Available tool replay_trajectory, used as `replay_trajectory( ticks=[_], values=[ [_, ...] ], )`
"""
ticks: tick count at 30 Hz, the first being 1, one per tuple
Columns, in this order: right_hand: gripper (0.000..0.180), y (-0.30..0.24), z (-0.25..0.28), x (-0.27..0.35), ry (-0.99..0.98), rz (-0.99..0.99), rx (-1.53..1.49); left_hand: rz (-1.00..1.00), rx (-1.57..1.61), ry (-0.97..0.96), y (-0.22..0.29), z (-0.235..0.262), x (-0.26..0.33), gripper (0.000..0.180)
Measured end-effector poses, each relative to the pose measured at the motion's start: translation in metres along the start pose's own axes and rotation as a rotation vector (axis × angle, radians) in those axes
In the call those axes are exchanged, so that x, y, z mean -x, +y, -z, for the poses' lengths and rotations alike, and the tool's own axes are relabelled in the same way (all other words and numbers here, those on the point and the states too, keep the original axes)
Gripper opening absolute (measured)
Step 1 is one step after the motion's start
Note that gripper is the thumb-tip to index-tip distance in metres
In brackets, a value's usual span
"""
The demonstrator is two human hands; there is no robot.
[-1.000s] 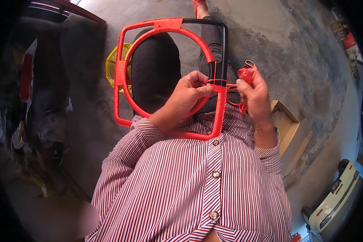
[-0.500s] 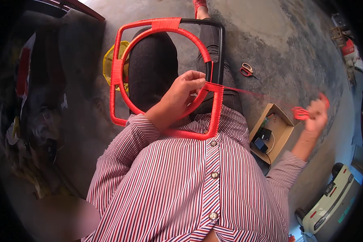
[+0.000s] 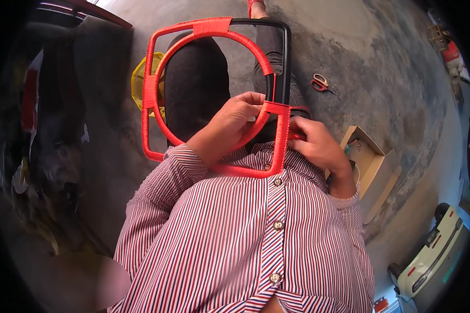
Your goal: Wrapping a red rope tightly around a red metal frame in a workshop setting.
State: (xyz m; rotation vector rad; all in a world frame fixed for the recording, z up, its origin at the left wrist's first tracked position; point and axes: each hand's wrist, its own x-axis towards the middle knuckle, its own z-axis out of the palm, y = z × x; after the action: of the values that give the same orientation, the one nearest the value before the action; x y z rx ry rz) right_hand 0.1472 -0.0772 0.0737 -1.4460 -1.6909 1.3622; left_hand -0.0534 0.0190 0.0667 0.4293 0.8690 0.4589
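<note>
A squarish black frame with an inner ring (image 3: 216, 28), mostly wound in red cord, stands on my lap against my striped shirt. My left hand (image 3: 230, 125) reaches through the ring and grips the frame at the joint where the red winding ends on its right side. My right hand (image 3: 316, 143) is just right of that side bar, fingers closed on the red cord close to the frame. Above the joint the right bar and the ring's upper right stretch stay bare black.
Red-handled scissors (image 3: 319, 83) lie on the concrete floor to the upper right. An open cardboard box (image 3: 368, 156) sits by my right arm. A yellow object (image 3: 138, 86) shows behind the frame's left side. A cream-coloured device (image 3: 433, 250) lies at the lower right.
My right hand swung far out to the right pulling the red cord taut, then came back to the frame's right bar. My left hand kept its hold at the joint.
</note>
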Motion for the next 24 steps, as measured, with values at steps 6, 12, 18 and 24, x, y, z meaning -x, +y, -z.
replay_trajectory(
  ticks=[6, 12, 18, 24],
  values=[
    [0.029, 0.008, -0.007, -0.045, 0.288, 0.048, -0.034, 0.134, -0.048, -0.043, -0.01, 0.01, -0.011, 0.012],
    [0.023, 0.005, 0.011, -0.045, 0.653, 0.058, -0.365, -0.259, -0.015, 0.176, -0.003, -0.003, 0.003, 0.01],
    [0.018, -0.032, -0.005, -0.062, 0.448, 0.467, 0.25, -0.703, -0.281, -0.037, -0.011, -0.004, 0.01, 0.011],
    [0.018, -0.028, 0.081, -0.02, 0.162, 0.003, 0.121, -0.603, -0.16, 0.054, -0.006, 0.0, 0.012, 0.013]
  ],
)
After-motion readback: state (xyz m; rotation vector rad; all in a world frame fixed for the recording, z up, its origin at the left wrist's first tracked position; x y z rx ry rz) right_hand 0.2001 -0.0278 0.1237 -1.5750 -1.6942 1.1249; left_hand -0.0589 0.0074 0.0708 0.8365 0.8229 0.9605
